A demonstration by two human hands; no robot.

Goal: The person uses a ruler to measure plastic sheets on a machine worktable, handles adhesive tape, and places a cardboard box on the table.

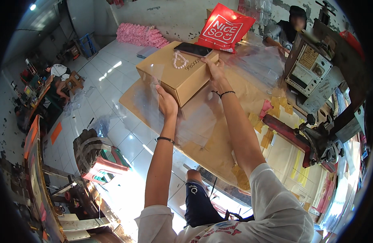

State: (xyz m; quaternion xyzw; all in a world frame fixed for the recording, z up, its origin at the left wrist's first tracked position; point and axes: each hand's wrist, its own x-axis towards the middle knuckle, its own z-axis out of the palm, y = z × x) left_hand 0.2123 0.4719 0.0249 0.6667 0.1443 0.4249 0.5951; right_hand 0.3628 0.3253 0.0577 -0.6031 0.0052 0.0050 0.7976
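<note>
Cardboard box point(160, 75) at table point(251, 87)'s far left; left hand point(168, 103) grasping its near-left edge, right hand point(215, 69) its right side. Probably positioning; next move likely needs it level, phone point(193, 49) and beads point(185, 64) on top.

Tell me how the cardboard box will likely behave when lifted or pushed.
The cardboard box should stay fairly stiff, since its edges look straight and its faces flat. The phone and beads on its top appear loose, so they may slide if it tilts. Being broad and low, it probably won't tip easily. I cannot tell its weight.
</note>
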